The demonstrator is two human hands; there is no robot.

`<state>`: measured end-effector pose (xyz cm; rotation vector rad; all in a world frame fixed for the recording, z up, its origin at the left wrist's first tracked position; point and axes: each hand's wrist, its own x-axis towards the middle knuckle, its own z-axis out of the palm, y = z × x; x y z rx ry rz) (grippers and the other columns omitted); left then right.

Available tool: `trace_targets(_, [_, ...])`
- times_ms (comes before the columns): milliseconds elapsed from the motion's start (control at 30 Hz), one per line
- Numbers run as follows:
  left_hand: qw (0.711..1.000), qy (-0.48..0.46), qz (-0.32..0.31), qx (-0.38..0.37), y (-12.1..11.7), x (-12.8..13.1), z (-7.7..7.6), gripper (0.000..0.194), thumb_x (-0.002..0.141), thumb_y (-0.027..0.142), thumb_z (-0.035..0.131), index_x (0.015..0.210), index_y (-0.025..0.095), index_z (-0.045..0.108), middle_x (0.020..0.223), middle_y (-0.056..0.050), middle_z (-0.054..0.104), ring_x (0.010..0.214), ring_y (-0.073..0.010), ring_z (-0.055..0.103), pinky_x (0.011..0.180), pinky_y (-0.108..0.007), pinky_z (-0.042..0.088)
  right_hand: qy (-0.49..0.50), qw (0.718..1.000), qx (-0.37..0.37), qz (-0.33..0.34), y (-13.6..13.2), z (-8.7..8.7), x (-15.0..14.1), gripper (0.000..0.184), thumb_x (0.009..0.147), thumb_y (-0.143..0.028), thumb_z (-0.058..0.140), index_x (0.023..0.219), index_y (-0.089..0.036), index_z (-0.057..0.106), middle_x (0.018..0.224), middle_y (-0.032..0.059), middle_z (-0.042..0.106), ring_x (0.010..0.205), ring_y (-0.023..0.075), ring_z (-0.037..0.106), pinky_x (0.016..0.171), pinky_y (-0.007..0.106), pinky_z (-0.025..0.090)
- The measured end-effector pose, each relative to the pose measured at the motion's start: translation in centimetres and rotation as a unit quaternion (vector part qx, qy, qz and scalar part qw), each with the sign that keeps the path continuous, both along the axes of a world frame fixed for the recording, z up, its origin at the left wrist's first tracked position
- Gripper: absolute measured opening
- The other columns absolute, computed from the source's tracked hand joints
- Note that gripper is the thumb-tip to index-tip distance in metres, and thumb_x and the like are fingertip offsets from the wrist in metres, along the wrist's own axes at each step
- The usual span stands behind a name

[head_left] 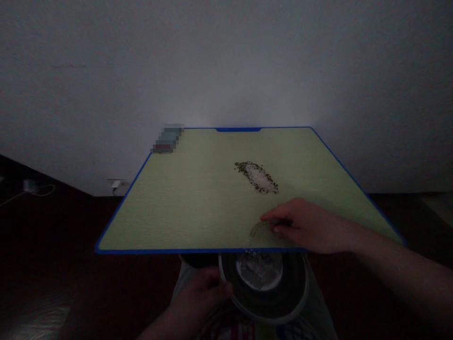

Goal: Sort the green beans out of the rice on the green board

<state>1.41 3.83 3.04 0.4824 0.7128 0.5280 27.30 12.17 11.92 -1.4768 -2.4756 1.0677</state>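
Observation:
My left hand (200, 297) grips the left rim of a round metal bowl (293, 288), tilted just below the table's front edge. Pale grains lie on the bowl's shiny bottom, and a few small grains show at the table edge above it. My right hand (306, 224) is over the front right of the table, fingers curled around a thin, curved, see-through piece (257, 229); its kind is too dim to tell. Farther back lies a pile of small grains (259, 177), whitish in the middle with dark ones around it.
The pale green folding table (177, 203) has a blue rim and stands against a grey wall (226, 61). A blurred-out flat object (168, 139) lies at its back left corner. A plug in a wall socket (116, 184) is to the left. My legs are under the bowl.

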Motion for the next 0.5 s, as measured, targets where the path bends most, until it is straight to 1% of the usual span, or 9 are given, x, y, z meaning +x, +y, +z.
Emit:
trace_targets(100, [1.000,-0.001,0.004,-0.002,0.0,0.0,0.2,0.023,0.080,0.020,0.066,0.101,0.026,0.075,0.093,-0.005,0.081,0.099,-0.0269,0.070,0.101,-0.048,0.041,-0.013,0.999,0.049,-0.021,2.1,-0.2,-0.5,0.037,0.082,-0.016,0.052,0.115,-0.017,0.068,0.095,0.0044,0.074,0.081,0.0182,0.067,0.071,0.027,0.046])
trace_targets(200, [1.000,-0.012,0.010,-0.003,-0.1,0.0,0.2,0.023,0.080,0.019,0.066,0.100,0.026,0.076,0.092,-0.004,0.081,0.098,-0.0263,0.070,0.101,-0.047,0.041,-0.023,0.995,0.096,0.022,4.0,-0.6,-2.0,0.037,0.081,-0.015,0.053,0.115,-0.016,0.068,0.093,0.0056,0.075,0.083,0.0192,0.066,0.074,0.027,0.045])
trace_targets(267, [1.000,-0.023,0.018,-0.010,-0.2,0.1,0.0,0.023,0.079,0.020,0.068,0.099,0.026,0.076,0.092,-0.004,0.081,0.098,-0.0273,0.070,0.101,-0.048,0.040,-0.016,0.993,0.088,0.073,4.4,-0.7,-3.3,0.038,0.080,-0.014,0.054,0.114,-0.016,0.069,0.095,0.0058,0.075,0.082,0.0179,0.067,0.073,0.025,0.044])
trace_targets(367, [0.999,-0.019,0.027,-0.017,-0.3,0.2,-0.2,0.024,0.077,0.023,0.070,0.100,0.025,0.076,0.090,-0.004,0.081,0.097,-0.0300,0.070,0.100,-0.052,0.040,-0.009,0.990,0.060,0.129,3.9,-0.5,-4.7,0.038,0.080,-0.013,0.055,0.114,-0.017,0.070,0.098,0.0058,0.075,0.083,0.0169,0.067,0.071,0.023,0.044])
trace_targets(433, [1.000,-0.009,0.022,-0.006,-0.2,0.2,-0.1,0.025,0.076,0.024,0.070,0.101,0.024,0.075,0.090,-0.005,0.081,0.098,-0.0309,0.070,0.101,-0.053,0.039,-0.007,0.988,0.042,0.145,3.3,-0.2,-5.1,0.037,0.079,-0.012,0.055,0.113,-0.017,0.070,0.100,0.0062,0.075,0.085,0.0173,0.067,0.071,0.023,0.045])
trace_targets(500, [1.000,-0.006,0.013,0.007,-0.1,0.1,0.2,0.025,0.077,0.024,0.069,0.102,0.023,0.075,0.091,-0.005,0.081,0.099,-0.0311,0.069,0.102,-0.053,0.038,-0.005,0.989,0.031,0.147,2.7,0.0,-4.9,0.037,0.079,-0.012,0.055,0.113,-0.016,0.070,0.102,0.0067,0.074,0.086,0.0173,0.067,0.072,0.023,0.045])
